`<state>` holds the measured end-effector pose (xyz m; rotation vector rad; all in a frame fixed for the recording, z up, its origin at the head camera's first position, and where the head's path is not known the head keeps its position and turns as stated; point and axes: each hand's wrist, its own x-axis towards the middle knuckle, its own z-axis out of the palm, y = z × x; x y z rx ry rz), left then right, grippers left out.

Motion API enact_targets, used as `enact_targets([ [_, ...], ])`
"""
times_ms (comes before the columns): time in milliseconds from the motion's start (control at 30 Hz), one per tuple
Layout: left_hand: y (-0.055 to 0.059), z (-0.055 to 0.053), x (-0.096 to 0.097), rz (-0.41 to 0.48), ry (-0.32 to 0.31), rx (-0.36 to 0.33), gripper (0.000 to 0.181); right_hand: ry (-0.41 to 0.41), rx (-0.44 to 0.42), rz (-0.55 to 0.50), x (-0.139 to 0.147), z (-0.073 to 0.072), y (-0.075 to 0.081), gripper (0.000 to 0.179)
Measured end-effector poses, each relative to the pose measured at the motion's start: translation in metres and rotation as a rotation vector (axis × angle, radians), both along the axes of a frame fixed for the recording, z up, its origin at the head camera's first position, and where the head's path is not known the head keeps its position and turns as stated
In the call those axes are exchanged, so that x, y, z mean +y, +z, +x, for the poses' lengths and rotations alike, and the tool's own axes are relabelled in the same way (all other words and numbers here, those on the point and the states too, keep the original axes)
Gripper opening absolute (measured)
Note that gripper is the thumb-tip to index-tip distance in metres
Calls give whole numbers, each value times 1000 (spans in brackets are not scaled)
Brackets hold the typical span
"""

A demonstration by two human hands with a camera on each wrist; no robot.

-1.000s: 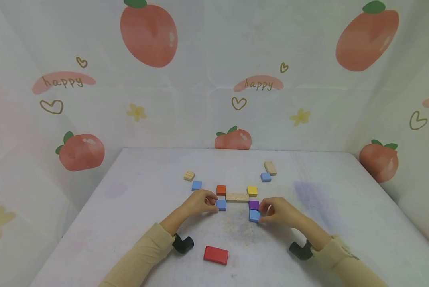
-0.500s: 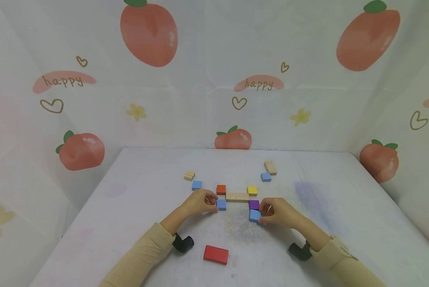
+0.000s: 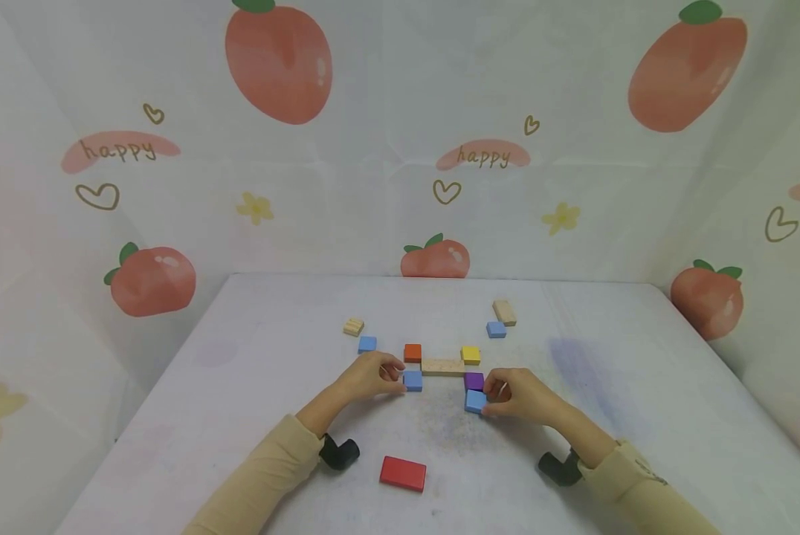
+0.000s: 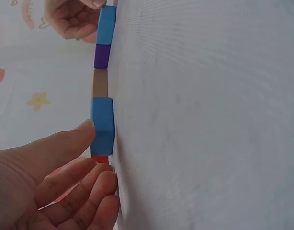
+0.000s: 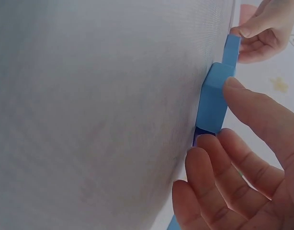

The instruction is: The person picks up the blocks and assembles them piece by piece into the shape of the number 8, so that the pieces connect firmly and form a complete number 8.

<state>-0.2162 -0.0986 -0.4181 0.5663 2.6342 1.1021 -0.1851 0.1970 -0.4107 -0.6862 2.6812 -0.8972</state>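
My left hand [image 3: 370,375] is beside a blue block [image 3: 413,381], its thumb tip at the block's edge and its fingers relaxed. In the left wrist view that blue block [image 4: 103,126] stands between the thumb and the row behind. On the right, my right hand [image 3: 520,394] has its thumb tip at another blue block [image 3: 476,402], fingers loosely bent near the purple block [image 3: 474,381] behind it. A pale wooden strip [image 3: 443,367] lies between the two sides, with an orange-red block [image 3: 413,353] at its left end and a yellow block [image 3: 470,355] at its right.
Farther back lie a blue block [image 3: 367,345] and a ridged wooden piece [image 3: 353,327] at left, and a blue block [image 3: 497,329] with a plain wooden block [image 3: 504,313] at right. A red rectangular block [image 3: 403,473] lies nearer the front. Black wrist devices [image 3: 339,452] sit under both wrists.
My left hand has shifted very slightly left, away from its blue block. The blocks and my right hand look the same.
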Motion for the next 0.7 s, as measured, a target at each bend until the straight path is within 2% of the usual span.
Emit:
enact_targets([
  [167, 5, -3, -10, 0, 49, 14, 32, -1, -5, 1, 0, -1, -1, 25],
  [400, 11, -13, -33, 11, 122, 98, 30, 0, -13, -5, 1, -1, -3, 25],
  [567, 6, -23, -48, -6, 188, 114, 33, 8, -7, -14, 2, -1, -5, 24],
  [700, 1, -29, -55, -6, 205, 89, 38, 12, 0, -15, 3, -2, -6, 24],
])
